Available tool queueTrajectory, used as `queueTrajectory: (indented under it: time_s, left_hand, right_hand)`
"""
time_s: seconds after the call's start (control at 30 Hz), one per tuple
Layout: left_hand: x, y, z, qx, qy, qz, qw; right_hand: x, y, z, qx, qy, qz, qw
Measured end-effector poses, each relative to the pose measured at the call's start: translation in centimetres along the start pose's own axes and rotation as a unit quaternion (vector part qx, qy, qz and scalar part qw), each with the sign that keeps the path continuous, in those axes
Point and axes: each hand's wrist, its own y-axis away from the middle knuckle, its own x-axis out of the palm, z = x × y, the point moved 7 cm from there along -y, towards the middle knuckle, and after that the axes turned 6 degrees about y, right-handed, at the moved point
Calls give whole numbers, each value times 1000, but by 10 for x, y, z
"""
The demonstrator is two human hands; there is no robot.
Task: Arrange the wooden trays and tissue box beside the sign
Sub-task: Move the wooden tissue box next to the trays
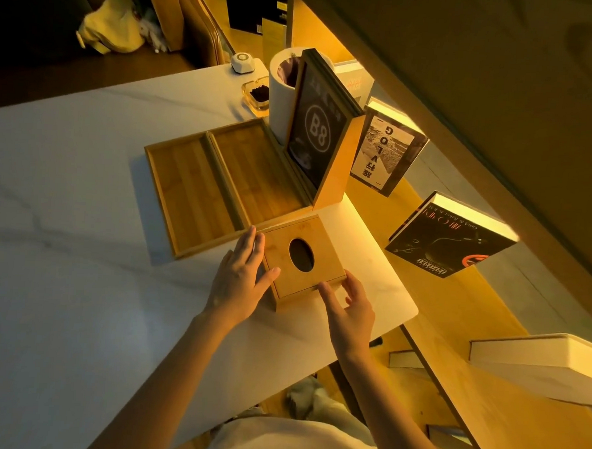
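My left hand [238,278] lies flat against the left side of the tissue box [303,259], fingers spread, thumb on the lid edge. My right hand [348,313] is open at the near right corner, fingertips [325,289] touching the front edge; not a closed grip. The box sits on the white table [65,212], oval hole up, just in front of two wooden trays [221,182] lying side by side, touching. The B8 sign [314,136] stands right of the trays, a white cylinder [280,96] behind it. Books [448,235] are on the shelf to the right.
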Motion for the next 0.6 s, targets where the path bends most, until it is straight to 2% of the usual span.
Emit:
queueTrajectory:
  time_s: [0.07,0.1,0.17,0.2,0.3,0.6]
  left_hand:
    - [0,3,-1,-2,4,-26,1000]
    - [-1,7,-2,1,11,-41,999]
    - [2,15,-2,8,19,-57,998]
    - [5,18,-1,11,18,-54,998]
    - [14,22,1,5,5,-28,1000]
    - [13,15,0,3,-6,-13,1000]
  right_hand:
    - [-4,3,10,-56,88,-16,994]
    - [-5,7,20,-133,173,-30,975]
    - [9,20,36,-278,320,-18,905]
    - [18,26,36,-301,357,19,884]
    - [36,32,23,-266,399,92,873]
    - [40,28,17,-255,424,103,863]
